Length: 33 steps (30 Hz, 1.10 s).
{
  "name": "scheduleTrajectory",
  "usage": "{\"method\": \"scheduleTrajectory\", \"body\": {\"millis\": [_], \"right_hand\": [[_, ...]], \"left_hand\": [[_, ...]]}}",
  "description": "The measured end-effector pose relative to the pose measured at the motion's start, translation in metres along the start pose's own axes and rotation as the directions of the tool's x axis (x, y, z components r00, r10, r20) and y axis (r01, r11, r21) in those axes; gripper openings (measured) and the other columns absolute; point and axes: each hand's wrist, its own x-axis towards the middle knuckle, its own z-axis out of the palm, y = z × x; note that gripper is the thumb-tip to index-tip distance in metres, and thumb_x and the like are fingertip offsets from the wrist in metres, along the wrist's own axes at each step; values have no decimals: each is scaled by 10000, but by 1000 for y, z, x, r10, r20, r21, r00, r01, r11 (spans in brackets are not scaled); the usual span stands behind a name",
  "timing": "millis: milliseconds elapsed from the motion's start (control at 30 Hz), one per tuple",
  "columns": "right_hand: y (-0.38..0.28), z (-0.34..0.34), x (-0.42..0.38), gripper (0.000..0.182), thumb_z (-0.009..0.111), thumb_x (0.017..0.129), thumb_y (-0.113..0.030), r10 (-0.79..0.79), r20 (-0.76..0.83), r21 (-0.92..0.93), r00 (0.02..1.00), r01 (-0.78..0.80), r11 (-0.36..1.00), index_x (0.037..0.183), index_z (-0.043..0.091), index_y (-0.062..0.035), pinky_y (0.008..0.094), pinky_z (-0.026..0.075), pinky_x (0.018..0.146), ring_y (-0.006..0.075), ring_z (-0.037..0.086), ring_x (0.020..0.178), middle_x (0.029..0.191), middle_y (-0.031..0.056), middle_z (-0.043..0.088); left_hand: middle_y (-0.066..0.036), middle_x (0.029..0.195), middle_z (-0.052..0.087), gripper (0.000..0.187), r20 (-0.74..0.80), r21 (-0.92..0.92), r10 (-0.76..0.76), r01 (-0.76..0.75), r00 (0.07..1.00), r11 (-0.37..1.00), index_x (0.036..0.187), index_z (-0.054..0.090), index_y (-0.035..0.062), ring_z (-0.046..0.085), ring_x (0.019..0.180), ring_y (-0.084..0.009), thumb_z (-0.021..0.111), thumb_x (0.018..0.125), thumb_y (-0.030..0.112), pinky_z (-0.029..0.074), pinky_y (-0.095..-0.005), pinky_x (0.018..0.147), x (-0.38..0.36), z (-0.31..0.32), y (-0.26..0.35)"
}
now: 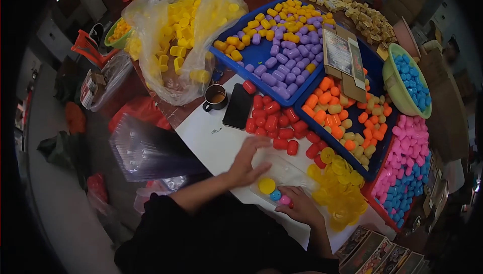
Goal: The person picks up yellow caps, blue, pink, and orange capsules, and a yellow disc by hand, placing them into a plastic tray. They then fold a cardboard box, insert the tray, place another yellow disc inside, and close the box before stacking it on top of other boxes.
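My left hand (246,163) is open above the table, fingers spread beside a clear plastic tray (289,172). Nothing shows in its grasp. My right hand (300,207) curls at the tray's near side, closed around a small pink capsule (285,200); a bit of red shows beside it, partly hidden by the fingers. A blue capsule (275,195) and a round yellow disc (266,185) lie just left of those fingers. Red capsules (286,133) are heaped beyond my hands. To the right is a pile of translucent yellow discs (339,193).
Blue trays (297,104) hold purple, yellow, orange and tan capsules. A cardboard piece (358,93) lies across them. Pink and blue pieces fill a red tray (375,204) at right. A phone (238,107) and a metal cup (215,98) stand near a bag of yellow cups (186,32).
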Motion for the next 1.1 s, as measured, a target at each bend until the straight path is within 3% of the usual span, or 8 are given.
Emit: {"method": "scheduleTrajectory", "body": {"millis": [133, 367, 500, 833, 900, 967, 1000, 1100], "right_hand": [[-5, -17, -19, 592, 699, 753, -358, 79, -50, 35, 996, -77, 996, 1219, 499, -53, 380, 404, 924, 342, 488, 1101, 1177, 180, 530], [-7, -35, -63, 534, 781, 673, -181, 332, -369, 243, 868, -255, 936, 1141, 564, -47, 338, 465, 836, 273, 580, 991, 1078, 143, 602], [0, -67, -72, 422, 745, 681, -68, 351, -649, 225, 675, -271, 936, 1074, 595, -31, 306, 469, 806, 224, 598, 957, 1034, 124, 617], [183, -228, 65, 547, 692, 747, -170, 92, -789, -358, 608, -576, 735, 1231, 454, -77, 442, 449, 832, 365, 490, 1071, 1154, 184, 511], [209, -250, 82, 581, 693, 744, -174, -8, -830, -415, 558, -607, 678, 1256, 429, -97, 449, 451, 827, 366, 482, 1078, 1163, 184, 497], [221, -263, 94, 566, 695, 738, -210, 36, -777, -473, 628, -620, 626, 1237, 450, -108, 428, 470, 811, 360, 515, 1038, 1118, 169, 537], [228, -265, 99, 566, 695, 738, -210, 28, -777, -473, 629, -612, 634, 1237, 450, -108, 428, 470, 811, 360, 515, 1038, 1118, 169, 537], [243, -255, 104, 561, 682, 749, -264, 199, -728, -460, 656, -682, 568, 1239, 443, -129, 436, 474, 770, 344, 531, 997, 1062, 148, 557]], "left_hand": [[-154, 1057, 523, 317, -146, 448, 312, -218, 939, 867, 1013, 525, 41, 504, 999, -310, 670, 735, 91, 401, -342, 870, 146, -43, -51], [-220, 1230, 446, 623, -39, 891, -266, 154, 963, 428, 1284, 420, 119, 432, 1128, -409, 624, 778, 420, 354, -481, 954, 311, -58, -211], [-221, 1122, 522, 410, 196, 973, -120, -177, 973, 150, 1060, 545, -1, 502, 1087, -356, 579, 802, 316, 465, -442, 844, 322, -54, -288], [-145, 874, 601, 340, 330, 858, 5, -302, 944, 415, 1041, 553, 2, 631, 810, -282, 573, 811, 252, 515, -359, 612, 313, -46, -257], [-78, 780, 579, 331, -80, 279, -390, 396, 917, 875, 1057, 550, 24, 602, 716, -178, 555, 861, 290, 470, -245, 545, 307, -41, -192], [-64, 798, 569, 308, -54, -271, -523, 492, 851, 827, 1062, 543, 32, 572, 709, -146, 540, 881, 281, 448, -216, 541, 299, -54, -199], [-51, 816, 559, 286, 53, -741, -614, 443, 788, 505, 1068, 536, 40, 541, 701, -114, 525, 901, 272, 425, -188, 538, 295, -62, -203], [-69, 879, 559, 255, 234, -960, -606, 278, 761, -21, 1095, 504, 31, 531, 711, -133, 518, 906, 201, 429, -200, 537, 268, -68, -180]]}}
